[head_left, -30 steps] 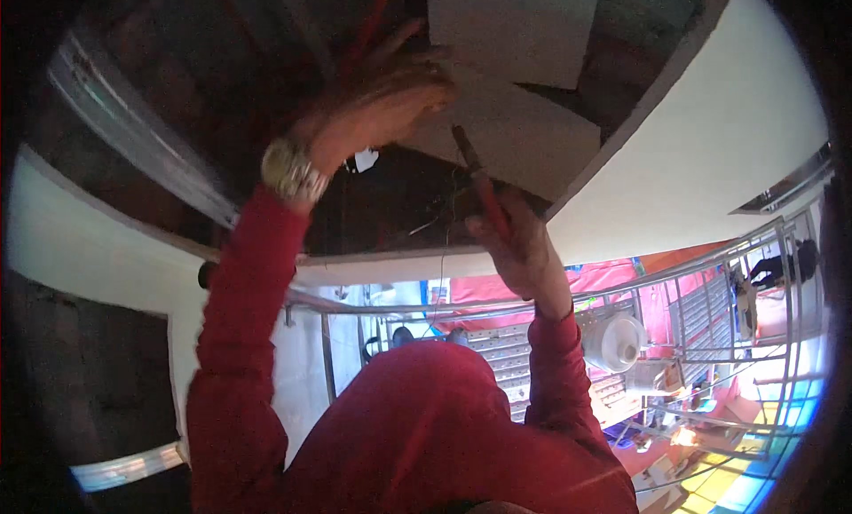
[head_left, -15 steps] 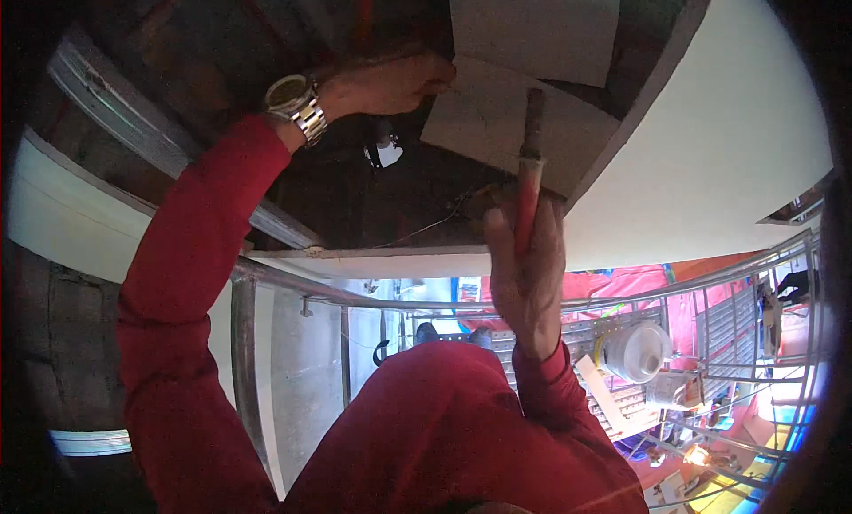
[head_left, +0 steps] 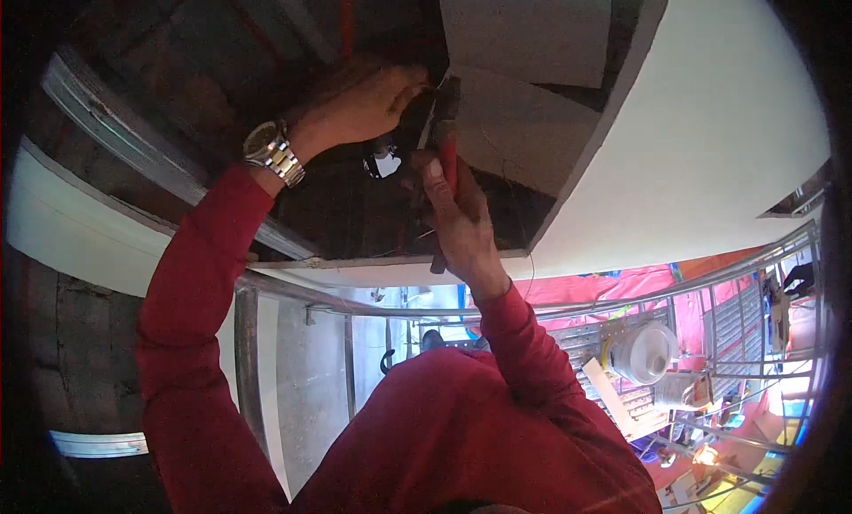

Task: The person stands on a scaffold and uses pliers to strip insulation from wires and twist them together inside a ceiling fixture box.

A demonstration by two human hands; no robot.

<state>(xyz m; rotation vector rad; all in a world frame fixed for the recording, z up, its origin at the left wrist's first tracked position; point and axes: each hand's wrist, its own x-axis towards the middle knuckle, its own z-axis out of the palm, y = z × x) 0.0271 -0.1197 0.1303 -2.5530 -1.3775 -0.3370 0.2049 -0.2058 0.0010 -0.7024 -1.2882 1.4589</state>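
Note:
My left hand [head_left: 368, 106], with a metal watch [head_left: 273, 152] on its wrist, reaches up into a dark ceiling opening. Its fingers are pinched together beside the edge of a grey-brown board [head_left: 506, 123]; whatever they hold is too small and dark to make out. A red-handled hammer [head_left: 449, 159] is gripped in my right hand [head_left: 466, 225], its dark head raised close to the left fingertips. Whether the head touches anything there cannot be seen. A small white-rimmed fitting [head_left: 385, 164] hangs in the opening, between my hands.
A pale ceiling panel [head_left: 701, 132] borders the opening on the right. A metal channel [head_left: 133, 132] crosses on the left. Below runs a scaffold rail [head_left: 417, 313]; on the perforated platform stand a white bucket [head_left: 643, 354] and a board strip [head_left: 608, 397]. Thin wires dangle near the opening.
My right hand has moved up and left with the hammer, bringing its head beside my left fingers. The left hand has shifted slightly left and down.

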